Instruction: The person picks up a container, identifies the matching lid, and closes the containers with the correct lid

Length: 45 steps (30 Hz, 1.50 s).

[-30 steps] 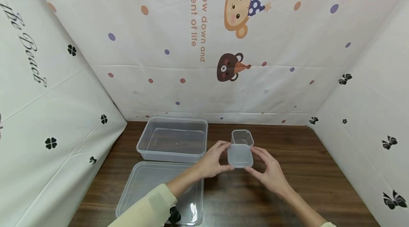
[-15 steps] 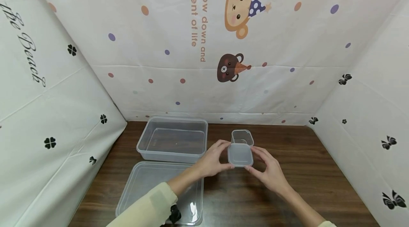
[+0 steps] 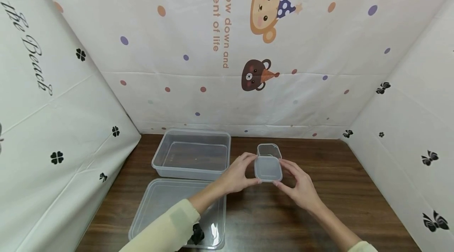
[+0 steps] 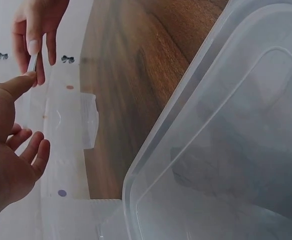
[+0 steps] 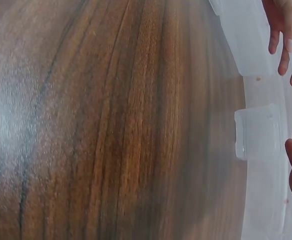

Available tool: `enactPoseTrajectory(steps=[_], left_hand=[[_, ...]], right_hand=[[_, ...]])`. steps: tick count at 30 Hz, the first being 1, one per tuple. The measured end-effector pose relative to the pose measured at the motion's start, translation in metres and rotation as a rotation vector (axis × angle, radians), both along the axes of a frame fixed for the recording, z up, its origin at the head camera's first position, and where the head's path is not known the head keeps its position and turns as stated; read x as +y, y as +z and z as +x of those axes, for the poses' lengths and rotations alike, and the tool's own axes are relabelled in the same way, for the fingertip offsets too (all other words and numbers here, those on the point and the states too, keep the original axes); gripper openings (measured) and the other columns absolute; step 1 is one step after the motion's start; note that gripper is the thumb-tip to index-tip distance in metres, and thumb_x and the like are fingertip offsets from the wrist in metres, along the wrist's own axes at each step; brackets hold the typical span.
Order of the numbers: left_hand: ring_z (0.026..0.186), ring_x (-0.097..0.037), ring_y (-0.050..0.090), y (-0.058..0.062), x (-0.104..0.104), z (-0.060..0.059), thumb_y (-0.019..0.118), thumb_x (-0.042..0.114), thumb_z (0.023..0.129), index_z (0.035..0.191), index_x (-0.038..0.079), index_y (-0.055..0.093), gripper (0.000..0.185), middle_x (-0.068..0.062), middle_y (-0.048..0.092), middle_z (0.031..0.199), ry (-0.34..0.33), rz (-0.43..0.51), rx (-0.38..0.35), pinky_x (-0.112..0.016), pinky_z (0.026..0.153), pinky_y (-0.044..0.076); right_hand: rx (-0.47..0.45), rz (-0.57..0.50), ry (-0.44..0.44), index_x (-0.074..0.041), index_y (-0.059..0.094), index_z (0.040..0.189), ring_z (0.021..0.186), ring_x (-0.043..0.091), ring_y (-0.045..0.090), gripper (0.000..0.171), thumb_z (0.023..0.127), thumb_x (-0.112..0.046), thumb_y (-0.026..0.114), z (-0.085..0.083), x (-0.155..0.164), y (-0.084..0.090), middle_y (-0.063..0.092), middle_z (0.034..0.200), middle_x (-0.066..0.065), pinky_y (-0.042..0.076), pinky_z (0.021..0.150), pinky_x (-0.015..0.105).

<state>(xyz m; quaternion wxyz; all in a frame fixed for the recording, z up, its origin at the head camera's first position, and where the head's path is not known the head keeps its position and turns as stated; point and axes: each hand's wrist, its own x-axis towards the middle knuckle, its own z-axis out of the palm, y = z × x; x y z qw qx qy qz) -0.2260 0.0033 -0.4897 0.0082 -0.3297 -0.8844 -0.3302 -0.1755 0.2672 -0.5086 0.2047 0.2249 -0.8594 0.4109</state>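
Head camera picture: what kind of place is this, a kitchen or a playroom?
Probably neither: it looks like a small work booth. A wooden table is walled on three sides by cartoon-printed cloth, and only clear plastic boxes, like the large container, sit on it.

Even, bright light fills the head view; glare streaks the tabletop (image 5: 15, 115) (right wrist view), and both wrist views blur up close.

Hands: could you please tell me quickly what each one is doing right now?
Left hand: holding the small lid by its left edge.
Right hand: holding the same lid by its right edge, near the small box.
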Motion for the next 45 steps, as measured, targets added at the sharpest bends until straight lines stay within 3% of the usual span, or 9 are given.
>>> enactPoseTrajectory(steps=[8, 15, 17, 24, 30, 33, 39, 45], left_hand=[[0.14, -0.024, 0.051, 0.001, 0.003, -0.005, 0.084, 0.045, 0.092, 0.157, 0.005, 0.048, 0.084, -0.004, 0.052, 0.153, -0.01, -0.007, 0.017, -0.041, 0.114, 0.048], [0.141, -0.022, 0.051, 0.002, 0.008, -0.008, 0.083, 0.046, 0.093, 0.157, 0.007, 0.048, 0.083, -0.003, 0.052, 0.153, -0.004, -0.02, 0.027, -0.039, 0.114, 0.048], [0.141, -0.022, 0.05, 0.002, 0.008, -0.009, 0.082, 0.047, 0.093, 0.157, 0.007, 0.048, 0.083, -0.003, 0.052, 0.153, 0.0, -0.021, 0.025, -0.039, 0.114, 0.047], [0.142, -0.021, 0.05, 0.0, 0.011, -0.014, 0.081, 0.046, 0.094, 0.158, 0.007, 0.047, 0.082, -0.004, 0.05, 0.154, -0.011, -0.01, 0.029, -0.037, 0.115, 0.046], [0.14, -0.023, 0.051, 0.002, 0.013, -0.015, 0.082, 0.045, 0.094, 0.157, 0.006, 0.047, 0.082, -0.005, 0.05, 0.154, -0.007, 0.004, 0.026, -0.037, 0.115, 0.047], [0.139, -0.023, 0.052, 0.003, 0.015, -0.018, 0.082, 0.045, 0.094, 0.157, 0.005, 0.047, 0.082, -0.005, 0.051, 0.154, -0.005, 0.002, 0.026, -0.037, 0.114, 0.048], [0.138, -0.022, 0.052, 0.005, 0.019, -0.021, 0.082, 0.045, 0.094, 0.157, 0.007, 0.048, 0.081, -0.004, 0.052, 0.152, 0.008, -0.007, 0.03, -0.037, 0.113, 0.048], [0.137, -0.022, 0.052, 0.008, 0.02, -0.022, 0.082, 0.043, 0.095, 0.157, 0.007, 0.048, 0.08, -0.004, 0.052, 0.151, 0.018, 0.005, 0.003, -0.039, 0.111, 0.05]], right_hand=[[-0.016, 0.023, -0.005, 0.001, 0.062, 0.143, 0.118, 0.039, 0.067, 0.066, 0.085, -0.011, 0.091, -0.005, 0.005, 0.002, 0.062, 0.144, 0.014, 0.046, 0.099, 0.008], [-0.025, 0.051, -0.028, -0.003, 0.062, 0.145, 0.12, 0.031, 0.068, 0.068, 0.085, -0.014, 0.092, -0.008, 0.009, 0.004, 0.062, 0.144, 0.011, 0.058, 0.097, 0.03], [-0.03, 0.061, -0.034, -0.003, 0.062, 0.145, 0.121, 0.03, 0.068, 0.068, 0.085, -0.016, 0.092, -0.009, 0.01, 0.005, 0.062, 0.144, 0.01, 0.059, 0.096, 0.031], [-0.044, 0.057, -0.019, -0.001, 0.062, 0.144, 0.115, 0.027, 0.07, 0.068, 0.085, -0.016, 0.092, -0.013, 0.012, 0.007, 0.062, 0.143, 0.012, 0.051, 0.095, 0.012], [-0.032, 0.079, -0.023, -0.002, 0.063, 0.143, 0.116, 0.03, 0.068, 0.067, 0.084, -0.017, 0.093, -0.018, 0.015, 0.009, 0.063, 0.141, 0.011, 0.052, 0.093, 0.013], [-0.03, 0.091, -0.029, -0.002, 0.064, 0.142, 0.118, 0.033, 0.067, 0.067, 0.084, -0.017, 0.093, -0.021, 0.016, 0.01, 0.064, 0.141, 0.011, 0.056, 0.093, 0.02], [-0.036, 0.095, -0.029, -0.001, 0.064, 0.142, 0.123, 0.035, 0.065, 0.067, 0.083, -0.016, 0.093, -0.027, 0.019, 0.012, 0.064, 0.141, 0.013, 0.06, 0.092, 0.05], [-0.044, 0.135, -0.018, -0.003, 0.063, 0.144, 0.124, 0.032, 0.065, 0.068, 0.084, -0.019, 0.093, -0.031, 0.023, 0.016, 0.064, 0.141, 0.011, 0.06, 0.093, 0.051]])
